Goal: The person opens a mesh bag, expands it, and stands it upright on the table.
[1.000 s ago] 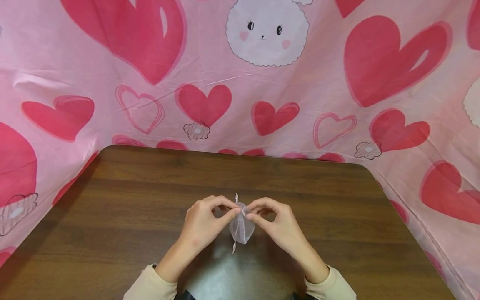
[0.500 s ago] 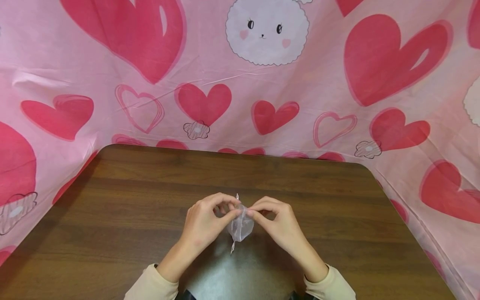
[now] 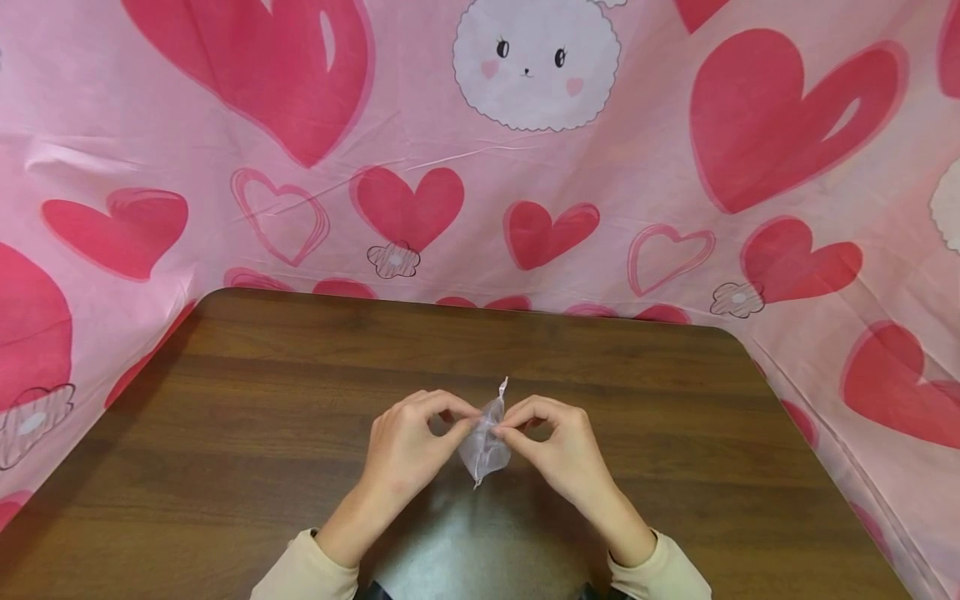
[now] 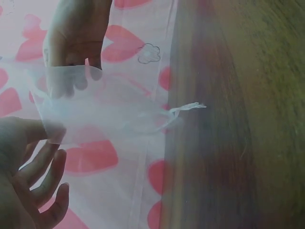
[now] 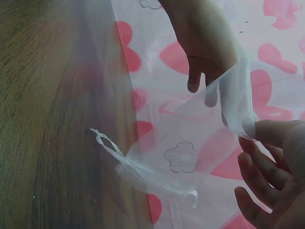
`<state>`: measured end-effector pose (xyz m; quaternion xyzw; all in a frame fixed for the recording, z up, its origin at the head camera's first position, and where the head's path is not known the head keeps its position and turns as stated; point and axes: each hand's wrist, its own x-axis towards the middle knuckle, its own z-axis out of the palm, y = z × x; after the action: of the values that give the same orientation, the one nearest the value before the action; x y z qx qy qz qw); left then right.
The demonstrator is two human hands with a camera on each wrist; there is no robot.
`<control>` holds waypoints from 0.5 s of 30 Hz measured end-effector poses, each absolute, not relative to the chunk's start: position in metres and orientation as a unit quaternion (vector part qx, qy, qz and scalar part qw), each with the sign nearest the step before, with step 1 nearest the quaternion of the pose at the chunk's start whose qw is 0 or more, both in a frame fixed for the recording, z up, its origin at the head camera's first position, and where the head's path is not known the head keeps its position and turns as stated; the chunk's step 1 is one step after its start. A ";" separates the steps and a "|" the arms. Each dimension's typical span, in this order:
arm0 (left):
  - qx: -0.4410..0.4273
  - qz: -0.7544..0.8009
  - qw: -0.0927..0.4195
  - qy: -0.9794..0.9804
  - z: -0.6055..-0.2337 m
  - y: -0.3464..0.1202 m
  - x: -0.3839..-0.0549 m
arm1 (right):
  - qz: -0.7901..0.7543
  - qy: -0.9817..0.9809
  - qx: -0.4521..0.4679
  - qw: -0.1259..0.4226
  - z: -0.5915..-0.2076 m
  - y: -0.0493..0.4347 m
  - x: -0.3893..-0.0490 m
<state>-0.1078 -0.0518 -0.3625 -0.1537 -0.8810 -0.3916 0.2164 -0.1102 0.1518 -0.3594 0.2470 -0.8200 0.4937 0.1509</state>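
Note:
A small sheer white organza drawstring pouch [image 3: 486, 454] is held up over the table between both hands. My left hand [image 3: 408, 437] pinches one side of it between thumb and forefinger. On the opposite side, my right hand [image 3: 561, 435] pinches it the same way. White cord ends stick out of the pouch, one pointing toward the back and one toward the front. In the left wrist view the sheer cloth [image 4: 109, 107] spreads between the hands, with a twisted cord [image 4: 188, 107] at its end. A looped cord [image 5: 107, 145] hangs from the pouch in the right wrist view.
A dark brown wooden table [image 3: 300, 367] with rounded back corners lies under the hands. Behind it and along both sides hangs a pink cloth [image 3: 420, 125] printed with red hearts. Beige sleeves [image 3: 307, 571] cover the forearms.
The pouch has turned between the fingers: its back cord has swung to the right and its front cord end shows shorter. Both hands stay nearly in place, with small finger shifts.

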 end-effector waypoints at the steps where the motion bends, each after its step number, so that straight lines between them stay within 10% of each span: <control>1: -0.153 -0.390 0.219 -0.881 -0.363 -0.052 -0.108 | 0.491 -0.820 0.247 0.158 -0.360 0.152 -0.110; 15: -0.218 -0.378 0.192 -0.879 -0.362 -0.052 -0.107 | 0.476 -0.826 0.245 0.178 -0.360 0.152 -0.111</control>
<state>-0.1066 -0.0523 -0.3621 -0.2178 -0.8789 -0.3785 0.1918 -0.1112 0.1525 -0.3600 0.2448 -0.8258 0.4761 0.1777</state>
